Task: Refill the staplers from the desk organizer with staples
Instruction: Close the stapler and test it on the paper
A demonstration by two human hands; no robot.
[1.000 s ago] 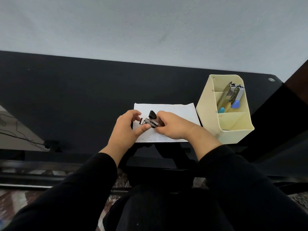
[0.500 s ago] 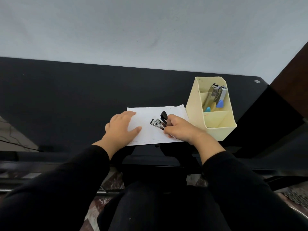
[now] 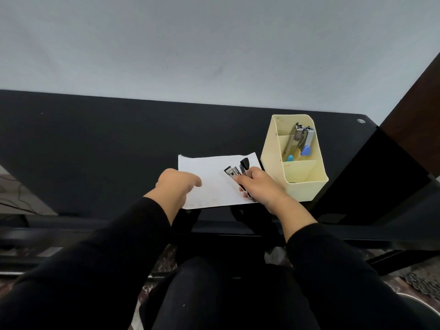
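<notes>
Right hand grips a small black-and-silver metal stapler above the white paper sheet; left hand lies slack, empty, at its edge.

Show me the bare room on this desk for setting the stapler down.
Widest: the black desk left of the paper, back to the wall. A bare strip also lies behind the paper, and the paper's middle is free between left hand and right hand. Crowded on the right, where the held stapler sits close to the organizer.
</notes>
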